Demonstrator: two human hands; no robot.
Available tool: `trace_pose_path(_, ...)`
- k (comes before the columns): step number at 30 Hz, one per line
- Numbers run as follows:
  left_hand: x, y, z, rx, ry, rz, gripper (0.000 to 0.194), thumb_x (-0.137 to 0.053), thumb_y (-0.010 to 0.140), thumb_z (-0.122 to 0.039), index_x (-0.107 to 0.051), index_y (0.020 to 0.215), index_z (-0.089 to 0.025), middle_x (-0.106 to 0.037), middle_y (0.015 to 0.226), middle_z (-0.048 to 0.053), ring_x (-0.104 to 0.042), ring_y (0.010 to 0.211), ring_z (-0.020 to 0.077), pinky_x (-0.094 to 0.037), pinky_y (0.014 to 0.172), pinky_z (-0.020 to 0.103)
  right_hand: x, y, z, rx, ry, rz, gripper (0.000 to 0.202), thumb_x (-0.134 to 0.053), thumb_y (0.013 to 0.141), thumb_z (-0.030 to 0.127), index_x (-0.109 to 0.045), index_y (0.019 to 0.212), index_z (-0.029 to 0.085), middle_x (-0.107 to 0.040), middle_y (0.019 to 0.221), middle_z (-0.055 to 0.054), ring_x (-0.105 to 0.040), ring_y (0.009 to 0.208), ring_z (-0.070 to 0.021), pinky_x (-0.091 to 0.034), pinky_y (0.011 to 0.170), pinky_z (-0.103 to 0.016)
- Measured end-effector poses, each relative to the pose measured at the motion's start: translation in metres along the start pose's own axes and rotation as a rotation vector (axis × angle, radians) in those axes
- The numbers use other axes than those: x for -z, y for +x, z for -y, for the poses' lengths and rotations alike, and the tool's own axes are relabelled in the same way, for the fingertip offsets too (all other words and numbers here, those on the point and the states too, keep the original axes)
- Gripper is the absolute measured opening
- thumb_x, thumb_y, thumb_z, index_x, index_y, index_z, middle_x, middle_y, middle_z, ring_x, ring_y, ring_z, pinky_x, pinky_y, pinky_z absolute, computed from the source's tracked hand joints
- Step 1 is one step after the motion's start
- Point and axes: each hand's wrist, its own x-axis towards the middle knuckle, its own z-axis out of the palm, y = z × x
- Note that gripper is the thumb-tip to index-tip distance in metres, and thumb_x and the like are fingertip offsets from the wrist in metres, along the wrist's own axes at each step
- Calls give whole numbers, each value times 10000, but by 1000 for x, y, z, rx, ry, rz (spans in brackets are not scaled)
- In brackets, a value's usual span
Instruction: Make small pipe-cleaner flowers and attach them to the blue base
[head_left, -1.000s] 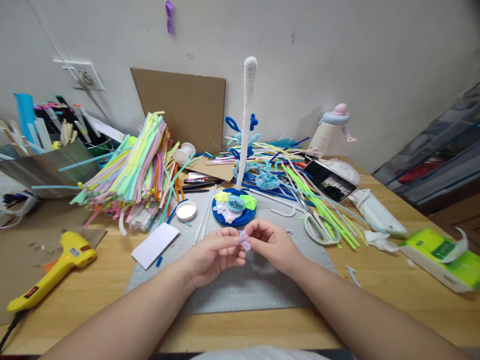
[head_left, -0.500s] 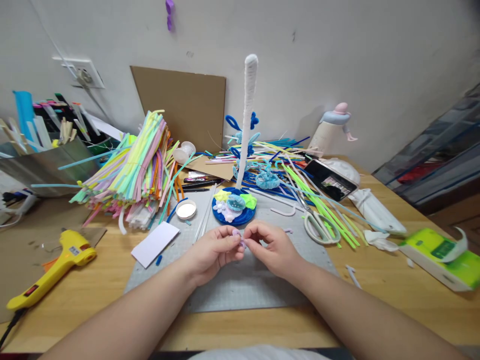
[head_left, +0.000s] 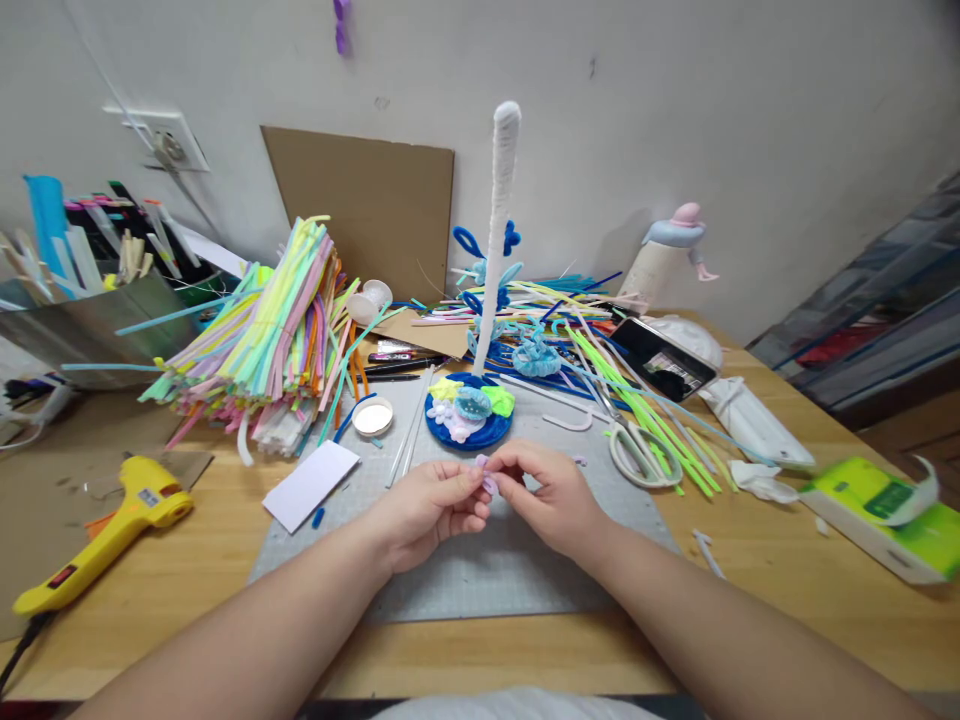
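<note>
Between my fingertips is a small looped piece of lilac pipe cleaner (head_left: 489,484). My left hand (head_left: 439,502) pinches it from the left, thumb on top. From the right, my right hand (head_left: 546,492) grips the same piece between thumb and forefinger. Just beyond my hands stands a round blue base (head_left: 480,437) carrying yellow, green, white and light-blue fuzzy shapes. A tall white wrapped post (head_left: 497,230) rises behind it, with blue loops around its lower part. Under my hands lies a grey cutting mat (head_left: 480,590).
A yellow glue gun (head_left: 112,530) lies at the left, near a big bundle of pipe cleaners (head_left: 262,340). White-handled scissors (head_left: 645,455) rest at the right beside green pipe cleaners. A white card (head_left: 311,487) and a small round dish (head_left: 373,417) sit left of the base.
My fingers have shifted slightly on the lilac piece, and more of its loops now show between them. The view has tilted a little; nothing else has visibly moved.
</note>
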Motion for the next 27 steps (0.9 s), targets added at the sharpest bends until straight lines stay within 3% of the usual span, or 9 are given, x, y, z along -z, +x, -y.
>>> trace_pose_path(5, 1, 3, 2, -69, 20, -25, 189, -721, 667, -253, -617, 723, -106, -598, 643, 8, -538, 527, 47, -462, 542, 151, 0, -2, 0, 55, -90, 12, 83, -494, 833, 195, -574, 845, 213, -601, 788, -36, -537, 704, -155, -401, 612, -265)
trace_pose_path(9, 2, 5, 2, -146, 158, -115, 242, -754, 616, -277, -583, 676, -117, -608, 601, 13, -559, 506, 88, -454, 504, 193, 0, -4, 2, 74, -152, 58, 106, -461, 858, 199, -563, 884, 214, -597, 828, -47, -544, 760, -165, -404, 664, -277)
trace_pose_path(14, -1, 2, -1, -89, 16, -10, 197, -727, 656, -252, -645, 751, -100, -630, 701, 37, -572, 631, 86, -469, 628, 203, -2, -5, 5, 71, -164, -20, 89, -464, 857, 187, -548, 870, 211, -586, 814, -47, -537, 756, -168, -404, 667, -280)
trace_pose_path(17, -2, 1, -3, -91, 3, -21, 170, -739, 637, -212, -651, 715, -88, -627, 682, 35, -560, 615, 74, -455, 629, 189, -2, -5, 6, 65, -162, -28, 80, -467, 855, 184, -543, 862, 207, -579, 798, -45, -533, 743, -165, -404, 658, -275)
trace_pose_path(27, 0, 4, -1, -291, 301, -146, 211, -734, 615, -255, -585, 665, -113, -609, 582, 2, -527, 533, 81, -418, 571, 207, -4, -5, 4, 11, -186, 35, 104, -458, 843, 181, -556, 807, 178, -560, 752, -25, -503, 683, -136, -381, 626, -256)
